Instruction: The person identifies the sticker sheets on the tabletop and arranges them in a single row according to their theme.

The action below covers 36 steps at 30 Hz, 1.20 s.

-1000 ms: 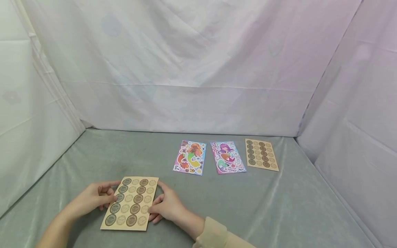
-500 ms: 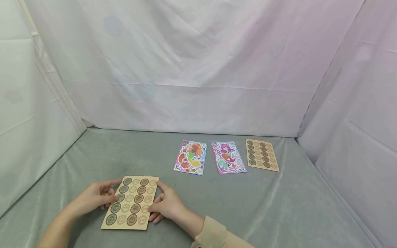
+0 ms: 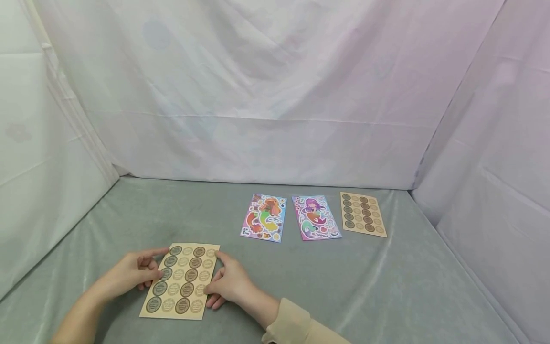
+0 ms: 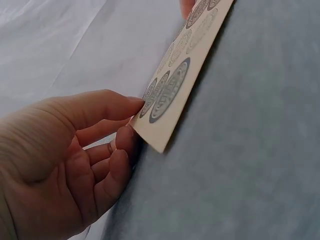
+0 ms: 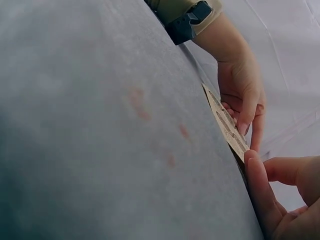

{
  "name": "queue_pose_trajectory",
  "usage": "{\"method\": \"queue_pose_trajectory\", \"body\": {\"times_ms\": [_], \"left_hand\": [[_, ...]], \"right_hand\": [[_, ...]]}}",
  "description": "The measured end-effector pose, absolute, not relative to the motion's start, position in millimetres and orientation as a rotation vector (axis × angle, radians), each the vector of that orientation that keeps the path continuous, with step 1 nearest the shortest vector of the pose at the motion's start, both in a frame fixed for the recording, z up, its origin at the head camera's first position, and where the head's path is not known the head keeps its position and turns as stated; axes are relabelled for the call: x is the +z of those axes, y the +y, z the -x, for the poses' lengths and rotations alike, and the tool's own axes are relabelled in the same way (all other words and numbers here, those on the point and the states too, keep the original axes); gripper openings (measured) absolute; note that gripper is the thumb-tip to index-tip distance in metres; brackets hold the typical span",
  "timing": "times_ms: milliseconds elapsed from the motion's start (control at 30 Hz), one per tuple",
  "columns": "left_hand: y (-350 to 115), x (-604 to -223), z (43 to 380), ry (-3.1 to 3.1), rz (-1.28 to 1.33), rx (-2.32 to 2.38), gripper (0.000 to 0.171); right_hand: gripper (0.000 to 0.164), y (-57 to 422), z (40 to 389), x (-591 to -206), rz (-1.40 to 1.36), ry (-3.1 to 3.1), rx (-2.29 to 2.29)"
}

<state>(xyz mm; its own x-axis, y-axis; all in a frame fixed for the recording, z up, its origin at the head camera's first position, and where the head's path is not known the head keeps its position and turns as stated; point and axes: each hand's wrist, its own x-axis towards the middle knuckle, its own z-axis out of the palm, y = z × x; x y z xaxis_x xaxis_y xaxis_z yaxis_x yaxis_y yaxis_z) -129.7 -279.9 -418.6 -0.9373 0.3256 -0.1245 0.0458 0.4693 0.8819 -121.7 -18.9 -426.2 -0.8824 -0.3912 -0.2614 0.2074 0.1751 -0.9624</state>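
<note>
A tan sticker sheet [image 3: 179,282] printed with rows of oval and round seals in grey, brown and cream lies at the front left, face up. My left hand [image 3: 129,274] pinches its left edge, thumb on the printed face and fingers curled below. On the opposite side, my right hand [image 3: 232,283] holds the right edge, with its thumb on the face and index finger up by the far corner. The left wrist view shows the sheet [image 4: 172,95] slanting just above the cloth at its near corner. In the right wrist view, the sheet [image 5: 227,122] is seen almost edge-on between both hands.
Two colourful mermaid sticker sheets, one orange-haired [image 3: 264,218] and one purple-haired [image 3: 316,218], lie farther back. Right of them is another tan seal sheet [image 3: 363,215]. Grey cloth [image 3: 343,286] covers the table, and white curtains [image 3: 266,95] enclose the back and sides.
</note>
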Motion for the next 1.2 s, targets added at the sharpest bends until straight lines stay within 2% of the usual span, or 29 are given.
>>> {"method": "queue_pose_trajectory", "body": {"times_ms": [300, 1200], "left_hand": [[-279, -420, 130, 2.504, -0.318, 1.427, 0.063], [-276, -420, 131, 2.558, -0.230, 1.393, 0.065]], "right_hand": [[0.083, -20, 124, -424, 0.176, 2.087, -1.657], [0.081, -7, 125, -426, 0.266, 1.934, -1.725]]}}
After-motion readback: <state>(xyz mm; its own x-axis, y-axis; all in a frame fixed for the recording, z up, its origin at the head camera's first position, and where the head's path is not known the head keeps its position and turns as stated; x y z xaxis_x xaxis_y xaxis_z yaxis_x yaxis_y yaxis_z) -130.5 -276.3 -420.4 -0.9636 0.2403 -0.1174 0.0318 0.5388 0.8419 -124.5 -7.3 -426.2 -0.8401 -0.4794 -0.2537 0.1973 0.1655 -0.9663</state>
